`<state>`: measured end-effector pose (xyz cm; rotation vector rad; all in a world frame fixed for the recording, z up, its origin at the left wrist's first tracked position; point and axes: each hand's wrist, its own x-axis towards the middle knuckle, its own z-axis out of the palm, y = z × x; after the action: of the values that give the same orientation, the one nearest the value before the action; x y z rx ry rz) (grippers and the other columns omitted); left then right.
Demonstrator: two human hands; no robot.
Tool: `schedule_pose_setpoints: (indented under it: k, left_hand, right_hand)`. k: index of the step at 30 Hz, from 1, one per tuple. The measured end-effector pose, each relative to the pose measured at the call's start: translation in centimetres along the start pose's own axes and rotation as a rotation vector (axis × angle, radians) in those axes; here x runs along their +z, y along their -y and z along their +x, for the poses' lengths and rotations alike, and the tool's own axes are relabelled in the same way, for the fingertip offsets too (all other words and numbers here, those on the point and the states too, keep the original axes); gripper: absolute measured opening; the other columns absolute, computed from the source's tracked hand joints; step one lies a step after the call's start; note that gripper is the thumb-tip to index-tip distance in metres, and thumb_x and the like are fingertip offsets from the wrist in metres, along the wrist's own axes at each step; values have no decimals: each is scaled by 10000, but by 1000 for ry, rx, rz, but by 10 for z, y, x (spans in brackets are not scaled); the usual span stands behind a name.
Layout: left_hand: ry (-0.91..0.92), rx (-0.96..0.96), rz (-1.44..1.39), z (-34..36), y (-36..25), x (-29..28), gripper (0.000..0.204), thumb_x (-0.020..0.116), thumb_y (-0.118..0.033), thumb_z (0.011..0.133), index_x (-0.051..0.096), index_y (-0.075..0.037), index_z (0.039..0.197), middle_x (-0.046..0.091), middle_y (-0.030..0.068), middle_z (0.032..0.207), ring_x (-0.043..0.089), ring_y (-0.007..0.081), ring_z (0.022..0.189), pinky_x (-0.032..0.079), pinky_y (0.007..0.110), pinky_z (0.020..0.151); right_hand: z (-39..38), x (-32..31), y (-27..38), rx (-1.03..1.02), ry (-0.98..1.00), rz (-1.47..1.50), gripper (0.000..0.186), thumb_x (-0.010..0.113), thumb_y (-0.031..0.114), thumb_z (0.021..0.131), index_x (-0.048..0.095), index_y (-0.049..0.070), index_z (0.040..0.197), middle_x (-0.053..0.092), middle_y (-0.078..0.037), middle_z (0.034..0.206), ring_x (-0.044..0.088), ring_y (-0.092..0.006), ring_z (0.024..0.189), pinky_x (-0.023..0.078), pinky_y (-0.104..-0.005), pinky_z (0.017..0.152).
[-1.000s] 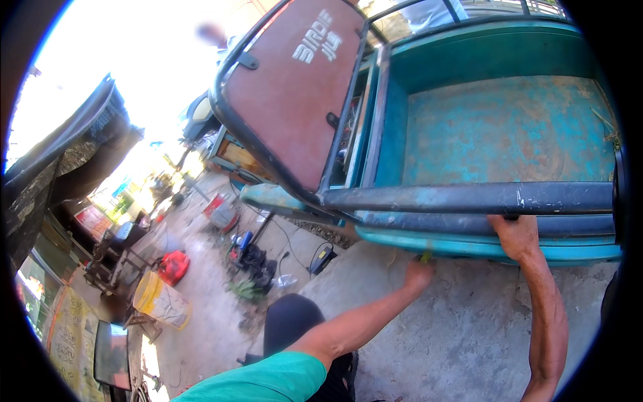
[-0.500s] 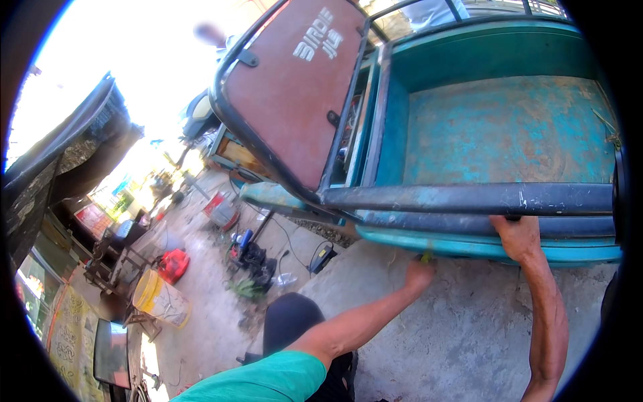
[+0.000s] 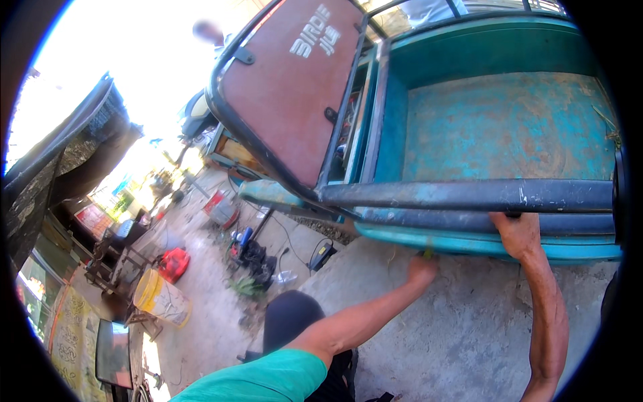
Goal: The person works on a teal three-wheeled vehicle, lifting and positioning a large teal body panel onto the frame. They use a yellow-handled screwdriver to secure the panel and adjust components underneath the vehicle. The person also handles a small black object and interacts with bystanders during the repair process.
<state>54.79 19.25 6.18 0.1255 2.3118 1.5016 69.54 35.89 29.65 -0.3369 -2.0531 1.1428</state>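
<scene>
A teal metal cargo bed [image 3: 495,248] with a worn, blue-and-rust floor fills the right side. Along its near side run two thick black tubes, an upper one [image 3: 435,194] and a lower one [image 3: 442,220]. My right hand [image 3: 521,236] is closed at the lower tube, its fingers bent over it and partly hidden. Lower and to the left, my left hand [image 3: 422,269] is closed just under the bed's teal lower edge. A small yellow-green thing [image 3: 429,254] pokes out of its grip; its kind is too small to make out.
A reddish-brown panel [image 3: 288,87] in a black tube frame rises left of the bed. On the ground lie a black plastic bag [image 3: 256,262], a cable and a small black box [image 3: 322,256]. Further left stand a yellow-white bucket [image 3: 161,298] and a red container [image 3: 175,265]. Another person [image 3: 432,12] stands beyond the bed.
The view has shifted very slightly, with the bed a touch higher in it. Both hands keep their places, and the yellow-green thing is still in the left one.
</scene>
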Motion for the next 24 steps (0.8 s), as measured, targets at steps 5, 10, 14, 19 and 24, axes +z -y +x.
schedule_pose_setpoints:
  k: [5,10,14,19,24]
  left_hand:
    - [-17,29,-56,-6,-11,9,257,622,-162,893,601,9,1084,623,86,688,558,153,502,410,324,415]
    - [-68,93,-22,2,0,14,231,643,-167,870,622,0,1028,639,96,719,584,177,535,427,338,440]
    - [-90,120,-33,0,-1,21,244,655,-171,849,638,6,1016,657,106,750,605,192,574,443,357,475]
    - [-123,215,-36,12,16,20,271,647,-152,845,643,5,1065,665,105,751,617,185,610,462,367,526]
    - [-78,128,-36,13,17,16,286,649,-144,838,634,9,1078,664,101,751,621,181,616,469,359,528]
  right_hand:
    - [0,1,3,1,-12,4,207,724,141,805,664,5,949,656,-81,830,616,-177,792,487,-336,732]
    - [-1,2,4,-28,-14,16,206,721,140,814,666,1,956,659,-79,842,619,-172,802,488,-329,736]
    - [0,-1,1,31,7,20,213,723,146,819,667,-4,959,662,-79,841,622,-165,803,491,-327,736]
    - [0,2,6,60,-10,14,227,727,160,822,670,-9,962,679,-89,839,630,-164,801,495,-330,730]
    - [0,1,7,56,-11,-13,240,730,176,818,673,-8,961,684,-96,835,635,-178,792,497,-339,725]
